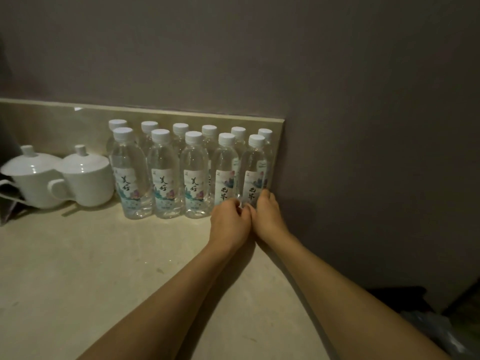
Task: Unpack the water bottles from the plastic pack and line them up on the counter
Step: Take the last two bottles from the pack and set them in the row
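Note:
Several clear water bottles with white caps stand in two rows on the beige counter (pixel 104 255), against the backsplash. My left hand (pixel 228 222) curls round the base of the fourth front bottle (pixel 225 167). Beside it, my right hand (pixel 268 216) grips the base of the rightmost front bottle (pixel 255 165), next to the wall. The two hands touch each other. Both bottles stand upright on the counter. Crumpled clear plastic (pixel 431 331), possibly the pack, lies low at the bottom right, off the counter.
Two white lidded cups (pixel 85 178) with handles stand left of the bottles. A dark stand (pixel 7 201) sits at the far left edge. The grey wall (pixel 363 152) closes the counter's right side. Bare counter stretches in front of the bottles.

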A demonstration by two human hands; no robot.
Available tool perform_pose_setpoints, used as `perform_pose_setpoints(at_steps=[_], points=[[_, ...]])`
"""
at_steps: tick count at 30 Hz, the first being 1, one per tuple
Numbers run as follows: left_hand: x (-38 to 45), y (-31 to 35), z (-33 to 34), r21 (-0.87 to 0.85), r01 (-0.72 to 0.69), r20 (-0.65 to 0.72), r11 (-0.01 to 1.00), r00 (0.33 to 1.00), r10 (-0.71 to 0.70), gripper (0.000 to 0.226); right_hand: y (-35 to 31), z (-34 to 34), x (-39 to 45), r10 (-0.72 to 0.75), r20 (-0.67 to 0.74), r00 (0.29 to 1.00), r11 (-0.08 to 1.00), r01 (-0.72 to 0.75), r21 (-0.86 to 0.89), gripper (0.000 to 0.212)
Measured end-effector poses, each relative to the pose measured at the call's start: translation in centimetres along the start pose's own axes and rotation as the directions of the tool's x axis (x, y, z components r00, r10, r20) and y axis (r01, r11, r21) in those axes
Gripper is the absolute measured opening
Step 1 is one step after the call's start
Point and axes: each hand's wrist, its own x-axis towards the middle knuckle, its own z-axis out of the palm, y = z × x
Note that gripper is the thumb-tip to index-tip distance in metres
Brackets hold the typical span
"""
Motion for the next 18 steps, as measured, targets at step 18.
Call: perform_pose_setpoints(at_steps=[18], points=[[0.39,0.8,0.12,0.07,0.006,0.05,0.998,0.999,-0.009,0.024,0.81,-0.14,0.44,-0.019,0.004,1.0,1.0,0.019,0.004,0.046]])
